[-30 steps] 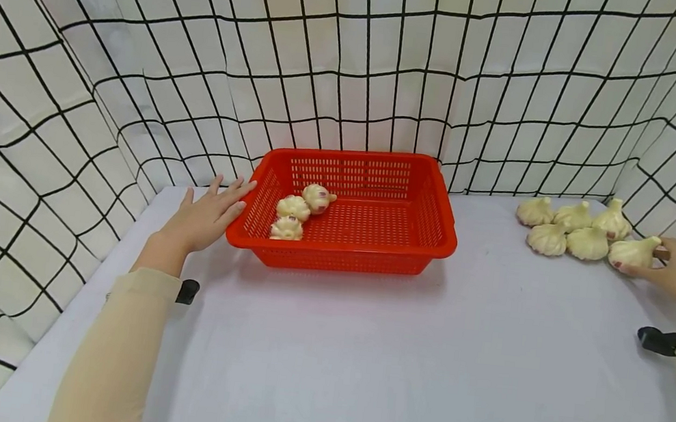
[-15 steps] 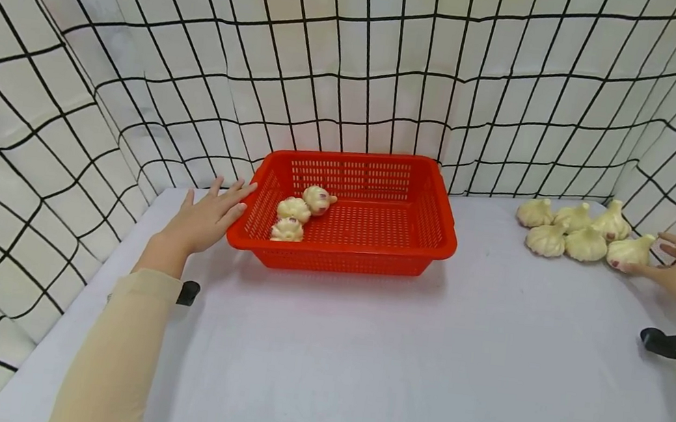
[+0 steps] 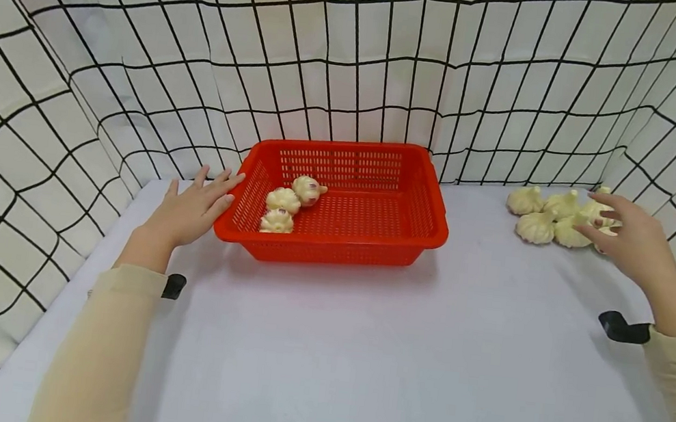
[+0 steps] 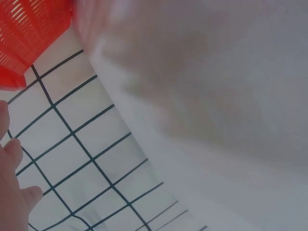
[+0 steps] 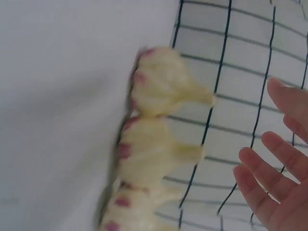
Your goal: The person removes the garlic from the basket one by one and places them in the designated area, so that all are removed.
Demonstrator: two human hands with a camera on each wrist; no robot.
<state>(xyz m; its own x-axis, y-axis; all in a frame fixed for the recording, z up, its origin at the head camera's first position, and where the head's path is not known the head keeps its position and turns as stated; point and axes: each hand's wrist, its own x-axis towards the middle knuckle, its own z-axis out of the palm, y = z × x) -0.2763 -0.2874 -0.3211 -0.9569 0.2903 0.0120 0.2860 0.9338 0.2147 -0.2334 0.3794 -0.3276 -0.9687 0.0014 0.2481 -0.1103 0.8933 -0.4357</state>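
Observation:
My left hand (image 3: 186,212) lies with straight, spread fingers against the left rim of a red plastic basket (image 3: 333,254). Three garlic bulbs (image 3: 283,200) sit inside the basket on its left side. Over at the right, several garlic bulbs (image 3: 536,228) stand in two close rows on the white table. My right hand (image 3: 635,239) hovers above the right end of these rows and hides part of them. In the right wrist view a gap separates the right hand (image 5: 279,183) from the purple-marked bulbs (image 5: 161,79); its fingers are parted and hold nothing.
White walls covered by black netting (image 3: 383,71) rise behind the table and on both sides. A white cloth-like surface (image 3: 347,363) extends in front of the basket. A black strap end (image 3: 622,328) sticks out at the right wrist.
My right hand has let go of the front-right garlic bulb, lifted and moved left over the group. The left hand stays at the basket. The head view has turned slightly right.

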